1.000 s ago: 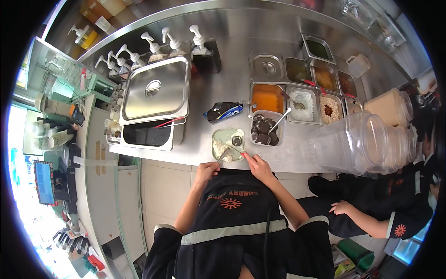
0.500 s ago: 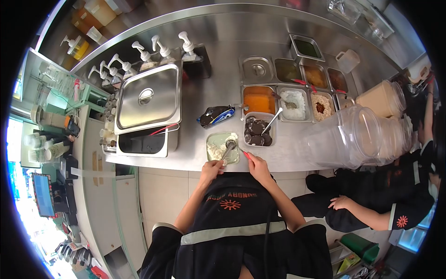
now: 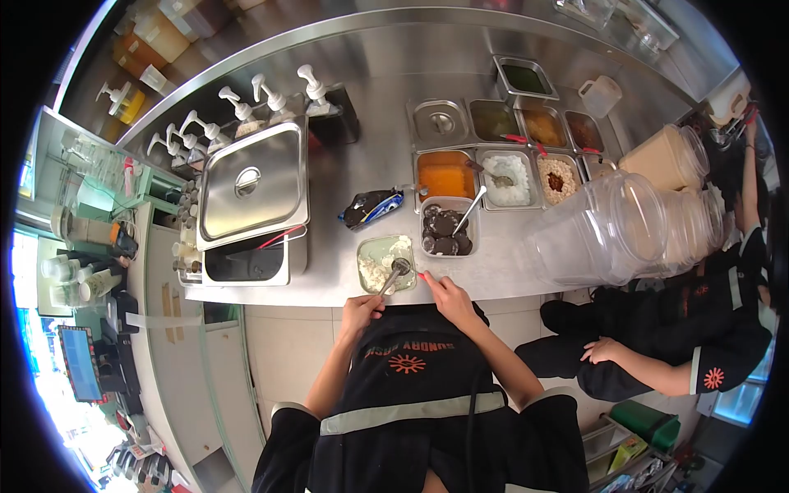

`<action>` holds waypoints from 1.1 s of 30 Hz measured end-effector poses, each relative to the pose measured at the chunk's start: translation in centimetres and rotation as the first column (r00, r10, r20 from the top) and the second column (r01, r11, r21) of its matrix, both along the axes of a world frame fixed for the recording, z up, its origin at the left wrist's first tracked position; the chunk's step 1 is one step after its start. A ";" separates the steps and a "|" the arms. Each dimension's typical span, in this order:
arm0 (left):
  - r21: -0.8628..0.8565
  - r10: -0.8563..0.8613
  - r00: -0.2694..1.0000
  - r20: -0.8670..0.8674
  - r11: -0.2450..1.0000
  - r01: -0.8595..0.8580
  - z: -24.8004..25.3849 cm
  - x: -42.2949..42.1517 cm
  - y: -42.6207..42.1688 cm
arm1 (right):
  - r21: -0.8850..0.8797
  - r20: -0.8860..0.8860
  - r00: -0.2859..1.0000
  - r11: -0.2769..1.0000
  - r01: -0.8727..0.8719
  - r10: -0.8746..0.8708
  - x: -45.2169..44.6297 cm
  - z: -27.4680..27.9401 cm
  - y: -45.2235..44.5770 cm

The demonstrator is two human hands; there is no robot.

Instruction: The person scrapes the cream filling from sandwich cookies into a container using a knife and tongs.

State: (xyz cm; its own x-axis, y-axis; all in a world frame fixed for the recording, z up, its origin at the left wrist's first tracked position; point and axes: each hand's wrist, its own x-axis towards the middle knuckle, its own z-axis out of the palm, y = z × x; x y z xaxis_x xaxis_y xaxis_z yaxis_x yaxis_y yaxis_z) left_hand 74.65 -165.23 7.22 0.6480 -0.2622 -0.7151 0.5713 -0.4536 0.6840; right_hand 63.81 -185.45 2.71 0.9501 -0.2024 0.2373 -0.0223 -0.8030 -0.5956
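A pale green square container (image 3: 362, 264) with a crumbly white mass (image 3: 376, 271) inside rests near the counter's front edge. My left hand (image 3: 362, 314) is closed around the handle of a metal spoon (image 3: 399, 268), whose round bowl lies in the container. My right hand (image 3: 449, 299) is at the container's right corner, fingers closed on a thin tool with a red part (image 3: 422, 276); most of it is hidden. Right behind stands a clear tub of dark round cookies (image 3: 445, 228) with a white-handled utensil. An opened dark blue packet (image 3: 371, 209) lies behind the green container.
A large lidded steel pan (image 3: 251, 185) and pump bottles (image 3: 274, 100) stand at the left. Steel tubs, one with orange content (image 3: 445, 177), sit behind the cookies. Large clear containers (image 3: 575, 242) lie at the right. A co-worker's hand (image 3: 602, 351) shows beyond the counter.
The view has shifted, so the counter items appear further left. The spoon's bowl has moved within the green container, and my right hand's tool no longer visibly reaches over its middle.
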 end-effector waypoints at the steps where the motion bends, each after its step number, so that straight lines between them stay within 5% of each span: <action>1: -0.005 0.017 1.000 -0.017 1.000 -0.017 0.0 -0.1 0.0 | -0.025 0.000 0.999 0.999 0.038 -0.038 0.1 -0.3 -0.1; 7: -0.019 0.091 0.993 -0.075 0.995 -0.093 0.1 -0.6 0.4 | -0.158 0.041 0.993 0.982 -0.100 0.108 -0.2 -1.1 -0.1; 10: -0.052 0.144 0.986 -0.087 0.987 -0.149 -0.5 -0.8 0.7 | -0.131 0.025 1.000 0.991 -0.008 0.012 0.1 -1.8 -0.2; 13: -0.068 0.181 0.979 -0.094 0.980 -0.188 -0.7 -1.0 0.9 | -0.158 0.117 0.979 0.977 -0.145 0.165 -0.2 -1.2 0.0; 15: -0.067 0.194 0.977 -0.089 0.977 -0.200 -0.7 -1.1 0.8 | -0.143 0.037 0.998 0.989 -0.040 0.046 -0.2 -1.8 -0.1; 19: -0.048 0.189 0.981 -0.046 0.980 -0.191 -0.2 -1.2 0.8 | -0.177 0.040 0.990 0.976 -0.124 0.133 -0.4 -1.4 -0.3; 25: 0.017 0.115 0.989 0.098 0.993 -0.117 0.7 -1.4 0.5 | -0.086 -0.006 1.000 0.996 0.011 -0.011 0.0 -1.7 -0.1; 28: 0.016 0.123 0.986 0.114 0.992 -0.126 0.6 -1.3 0.4 | -0.123 -0.015 0.994 0.986 -0.109 0.108 -0.3 -1.7 0.0; 31: -0.026 0.138 0.985 0.104 0.990 -0.136 0.2 -0.7 0.7 | 0.073 -0.074 0.994 0.993 0.091 -0.085 -0.2 -1.9 0.0; 33: -0.071 0.143 0.987 0.071 0.988 -0.138 1.4 -0.1 0.3 | 0.238 0.013 0.998 0.969 0.060 -0.065 0.0 -2.1 -0.2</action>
